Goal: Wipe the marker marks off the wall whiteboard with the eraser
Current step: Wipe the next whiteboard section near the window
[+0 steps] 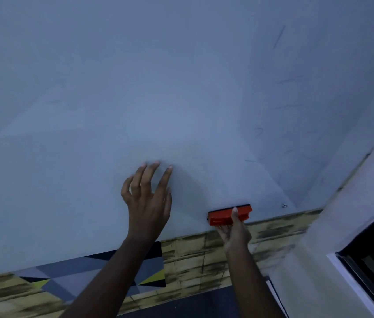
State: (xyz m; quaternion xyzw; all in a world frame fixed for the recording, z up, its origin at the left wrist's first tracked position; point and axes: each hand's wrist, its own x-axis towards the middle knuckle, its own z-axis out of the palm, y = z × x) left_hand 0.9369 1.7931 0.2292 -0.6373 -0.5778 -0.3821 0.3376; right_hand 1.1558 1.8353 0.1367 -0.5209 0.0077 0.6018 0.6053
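1. Whiteboard [135,88] filling most of the head view, pale blue-grey in dim light, mounted on a wall.
2. Faint blue marker marks [280,37] scattered over the right part of the board: one long slanted stroke high up, short dashes and curls lower down. Too thin and smudged to read as letters or words.
3. Orange eraser [227,215] with a black pad edge pressed to the board near its lower edge, towards the lower right corner. No brand or label readable on its body.
4. Right hand [235,228] below the eraser, gripping it from underneath, thumb curled up over the orange back, remaining fingers wrapped beneath. Grip pinching the eraser.
5. Left hand [147,198] raised against the board to the left of the eraser, well apart from it, fingers straight and spread, fingertips at or just off the surface; contact impossible to confirm. Grip spread, holding nothing.
6. Small metal screw [284,205] near the lower right corner of the board, just right of the eraser.
7. Yellow-brown brick-patterned wall covering [273,232] below the board.
8. Panel of grey, black and yellow triangles [78,269] over that covering at lower left, partly behind the left forearm.
9. Dark window frame [369,271] at the far right, set in a plain pale wall.
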